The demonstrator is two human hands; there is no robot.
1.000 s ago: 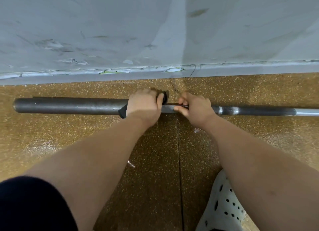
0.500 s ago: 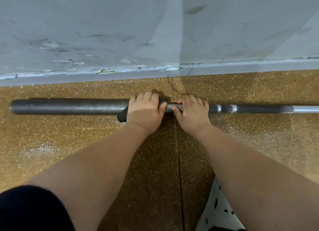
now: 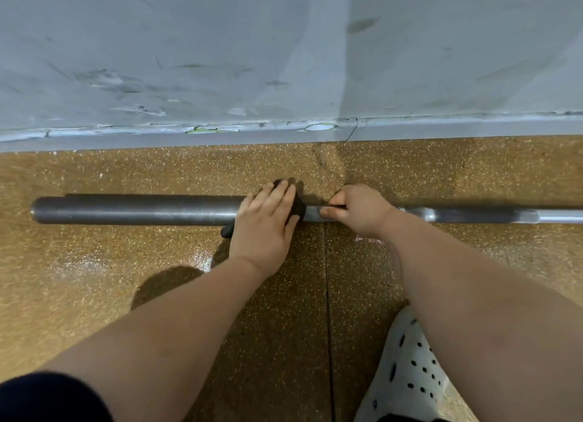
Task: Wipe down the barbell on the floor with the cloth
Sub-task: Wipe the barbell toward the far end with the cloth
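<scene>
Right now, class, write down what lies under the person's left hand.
A dark cloth lies under the left hand, draped over the barbell; its edges show around the hand. The stretch of bar beneath the cloth is covered and cannot be seen.

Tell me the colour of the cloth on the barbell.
Black. The head view shows the cloth peeking out around the left hand on the barbell.

Head view, steeply down, close.
</scene>
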